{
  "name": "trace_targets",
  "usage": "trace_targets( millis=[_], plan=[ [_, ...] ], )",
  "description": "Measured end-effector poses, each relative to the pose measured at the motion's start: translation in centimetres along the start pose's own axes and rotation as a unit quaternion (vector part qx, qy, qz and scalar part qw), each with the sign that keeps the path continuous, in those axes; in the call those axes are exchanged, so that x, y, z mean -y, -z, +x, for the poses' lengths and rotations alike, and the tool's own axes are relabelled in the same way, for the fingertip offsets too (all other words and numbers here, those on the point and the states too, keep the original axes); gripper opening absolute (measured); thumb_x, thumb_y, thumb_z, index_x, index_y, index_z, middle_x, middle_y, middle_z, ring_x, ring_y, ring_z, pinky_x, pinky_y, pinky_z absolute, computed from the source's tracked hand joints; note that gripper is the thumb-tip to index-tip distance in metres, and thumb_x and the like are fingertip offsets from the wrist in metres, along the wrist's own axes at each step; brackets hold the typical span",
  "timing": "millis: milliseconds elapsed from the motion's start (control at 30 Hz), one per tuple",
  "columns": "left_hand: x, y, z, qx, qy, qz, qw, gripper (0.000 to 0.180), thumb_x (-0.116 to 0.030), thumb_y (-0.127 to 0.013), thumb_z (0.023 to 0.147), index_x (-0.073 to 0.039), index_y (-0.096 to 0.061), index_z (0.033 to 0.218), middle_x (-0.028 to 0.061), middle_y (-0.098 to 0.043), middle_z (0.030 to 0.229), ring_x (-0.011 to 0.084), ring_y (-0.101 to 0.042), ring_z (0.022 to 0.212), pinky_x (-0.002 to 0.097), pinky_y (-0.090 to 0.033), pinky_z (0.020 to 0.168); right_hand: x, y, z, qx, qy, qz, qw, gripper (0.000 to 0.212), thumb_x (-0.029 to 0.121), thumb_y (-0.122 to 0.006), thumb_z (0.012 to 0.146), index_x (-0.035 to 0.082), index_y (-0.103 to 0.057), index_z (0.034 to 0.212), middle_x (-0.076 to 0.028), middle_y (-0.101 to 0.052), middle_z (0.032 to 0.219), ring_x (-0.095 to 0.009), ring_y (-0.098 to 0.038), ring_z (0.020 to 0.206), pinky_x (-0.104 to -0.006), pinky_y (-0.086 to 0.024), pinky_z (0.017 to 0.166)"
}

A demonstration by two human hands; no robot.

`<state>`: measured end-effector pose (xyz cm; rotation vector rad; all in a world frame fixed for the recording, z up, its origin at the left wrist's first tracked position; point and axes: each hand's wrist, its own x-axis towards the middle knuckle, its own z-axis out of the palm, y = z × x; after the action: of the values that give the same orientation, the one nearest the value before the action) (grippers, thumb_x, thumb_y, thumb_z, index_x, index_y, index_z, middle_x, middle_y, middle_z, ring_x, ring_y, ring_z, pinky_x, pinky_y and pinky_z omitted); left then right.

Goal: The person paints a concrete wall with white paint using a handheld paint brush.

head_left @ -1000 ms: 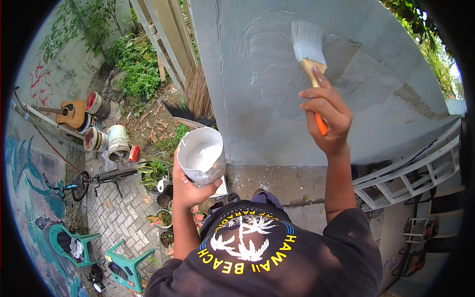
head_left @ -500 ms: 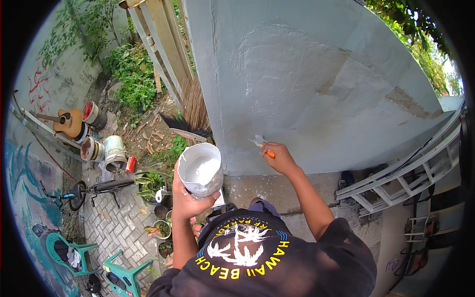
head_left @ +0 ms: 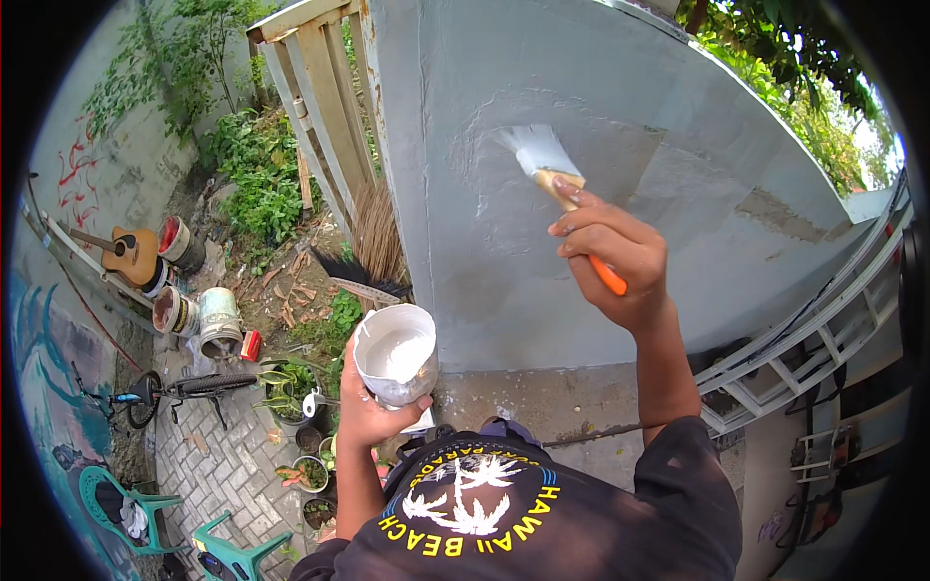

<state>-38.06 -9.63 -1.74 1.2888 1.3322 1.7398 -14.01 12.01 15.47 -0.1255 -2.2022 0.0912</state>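
Observation:
My left hand (head_left: 373, 416) is wrapped round a paint-smeared white tub (head_left: 397, 373), held upright in front of my chest with white paint (head_left: 397, 353) inside. In my right hand (head_left: 615, 252) is a paintbrush (head_left: 545, 153) with an orange handle end and white-coated bristles. The fingers close round its handle, and the bristles point up and left at the grey-blue wall (head_left: 504, 290). Its bristle tips appear to meet the wall beside a rough, raised patch of plaster. Bare, brownish patches show farther right on the wall.
A twig broom (head_left: 378, 228) and a black-bristled brush (head_left: 354, 276) lean at the wall's left edge by a metal gate (head_left: 325, 107). Potted plants (head_left: 286, 392), a bicycle (head_left: 203, 385), buckets (head_left: 221, 315), a guitar (head_left: 134, 254) and green chairs (head_left: 237, 547) stand left. A ladder (head_left: 775, 382) lies right.
My right hand has lifted the paintbrush from low on the wall to much higher up, nearer the rough patch. The tub in my left hand stays at nearly the same place.

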Motion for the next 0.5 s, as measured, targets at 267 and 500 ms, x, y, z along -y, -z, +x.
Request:
trace_targets(
  millis=[267, 500],
  plan=[
    [-0.1, 0.8, -0.3, -0.023, -0.005, -0.005, 1.0, 0.111, -0.018, -0.095, 0.064, 0.002, -0.036, 0.155, 0.0161, -0.06, 0.141, 0.0264, -0.06, 0.131, 0.0413, -0.046, 0.112, -1.5, -6.0, -7.3, 0.175, -0.16, 0.107, 0.966, 0.011, -0.011, -0.067, 0.083, 0.0, -0.064, 0.08, -0.012, -0.073, 0.087, -0.03, -0.076, 0.096, -0.0407, -0.059, 0.101],
    [-0.4, 1.1, -0.5, -0.021, 0.005, 0.006, 1.0, 0.109, -0.018, -0.095, 0.064, 0.0, -0.037, 0.155, 0.0156, -0.06, 0.14, 0.0261, -0.061, 0.129, 0.0414, -0.047, 0.11, -3.7, -0.2, 0.8, 0.119, -0.139, 0.124, 0.975, 0.005, -0.007, -0.064, 0.086, -0.003, -0.064, 0.084, -0.015, -0.073, 0.085, -0.027, -0.077, 0.093, -0.0368, -0.06, 0.096]
  ],
)
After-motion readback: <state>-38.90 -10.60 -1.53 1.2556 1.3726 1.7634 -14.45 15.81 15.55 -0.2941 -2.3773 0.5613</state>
